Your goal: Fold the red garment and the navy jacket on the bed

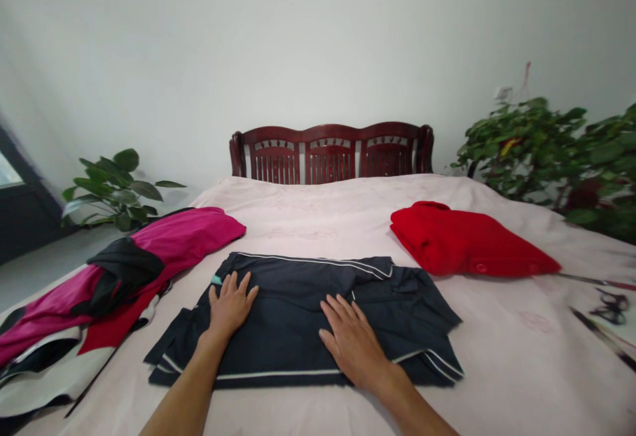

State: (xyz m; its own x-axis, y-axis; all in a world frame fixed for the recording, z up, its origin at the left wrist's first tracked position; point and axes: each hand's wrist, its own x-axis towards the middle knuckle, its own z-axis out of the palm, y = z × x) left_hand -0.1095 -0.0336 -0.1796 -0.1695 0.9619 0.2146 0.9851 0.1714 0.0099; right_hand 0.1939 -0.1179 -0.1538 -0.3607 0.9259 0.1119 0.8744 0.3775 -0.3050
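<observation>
A dark navy garment with white piping [288, 330] lies folded and spread flat in front of me; its exact kind cannot be told. My left hand [232, 305] rests on its left part, fingers spread, beside a small teal patch at the edge. Palm down, my right hand [352, 336] lies on the garment right of the middle with its fingers stretched out. Neither hand grips the cloth. Layers of the garment stick out at both sides, and a fold line runs near my right fingertips.
The pale pink bedsheet [308, 220] lies under everything. Folded red clothing [462, 240] sits at the right, with thin dark items [609, 307] beyond it. Pink, black and white clothes [183, 234] are heaped at left. A wooden backrest [330, 151] and leafy plants [527, 151] stand behind.
</observation>
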